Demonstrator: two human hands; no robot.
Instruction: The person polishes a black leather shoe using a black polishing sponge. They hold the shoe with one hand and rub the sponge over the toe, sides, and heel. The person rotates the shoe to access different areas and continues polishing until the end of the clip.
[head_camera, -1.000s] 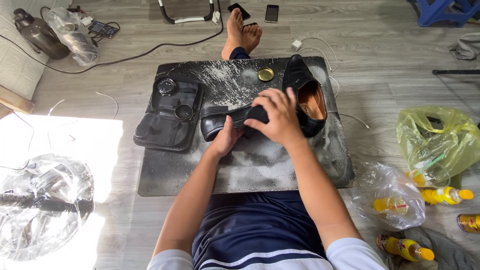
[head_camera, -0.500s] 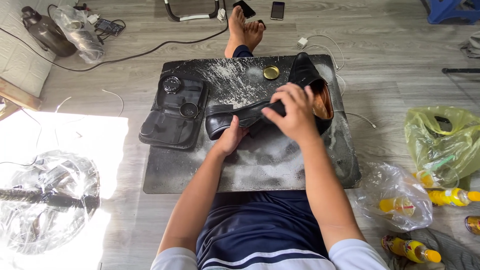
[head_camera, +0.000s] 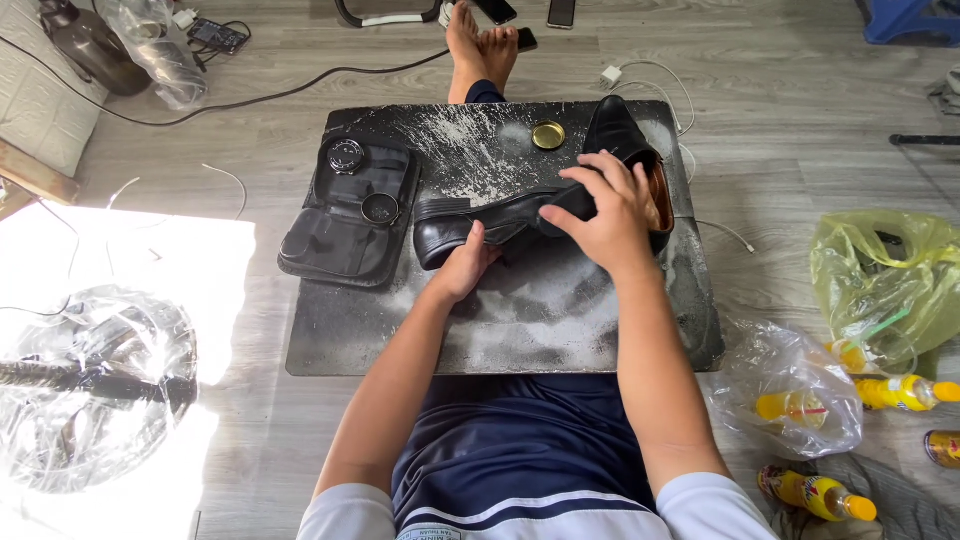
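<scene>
Two bare hands on one black shoe (head_camera: 490, 218), lying on its side across the middle of a dark, white-streaked mat (head_camera: 520, 320) on the grey plank floor (head_camera: 800, 130). Left hand (head_camera: 466, 265) cupped under the shoe near its heel end, fingers curled up against the sole, gripping it from below. Right hand (head_camera: 603, 208) spread over the toe half, fingers bent down over the upper, pressing and holding it. Whether anything sits under that palm cannot be told.

Just behind the right hand, touching or nearly touching it, a second black shoe (head_camera: 620, 135) standing upright, tan lining showing at its opening. Between the two shoes and the mat's far edge, a small round gold tin lid (head_camera: 548, 135). On the mat's left side, an open black pouch (head_camera: 350, 215) with two round tins inside, just beside the held shoe's heel.

Beyond the mat, a bare foot (head_camera: 480, 45) stretched out, with phones (head_camera: 500, 10) near it. To the right, well apart from the mat, a yellow-green plastic bag (head_camera: 880, 270), a clear bag (head_camera: 790, 390) and yellow bottles (head_camera: 815, 492). To the left, crumpled clear plastic (head_camera: 95, 390) in bright light.
</scene>
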